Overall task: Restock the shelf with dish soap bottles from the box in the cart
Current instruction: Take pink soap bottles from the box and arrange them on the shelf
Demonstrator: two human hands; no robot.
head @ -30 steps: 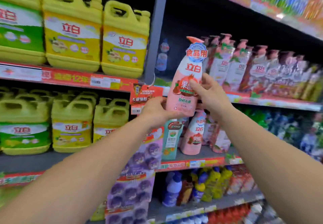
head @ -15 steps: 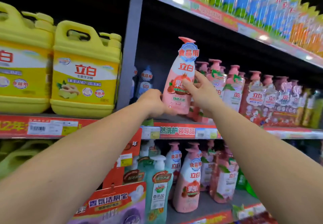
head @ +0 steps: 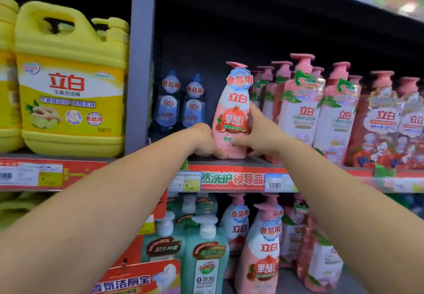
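A pink dish soap bottle point(head: 234, 110) with a pump top stands upright on the upper shelf point(head: 229, 162), near its front edge. My left hand point(head: 202, 139) grips its lower left side, fingers curled at the base. My right hand point(head: 257, 133) holds its right side, thumb across the front label and fingers round the back. To its right stands a row of pink pump bottles point(head: 298, 110). Behind it on the left are two blue bottles point(head: 181, 107). The box and the cart are out of view.
Yellow jugs point(head: 68, 87) fill the left bay past a grey upright post point(head: 140, 64). The shelf below holds green pump bottles point(head: 206, 259) and more pink bottles point(head: 261, 252). A red price strip point(head: 231, 179) runs along the shelf edge. A shelf overhangs at top right.
Both hands carried the pink bottle up from in front of the lower shelf and set it down on the upper shelf. The view rose and moved closer.
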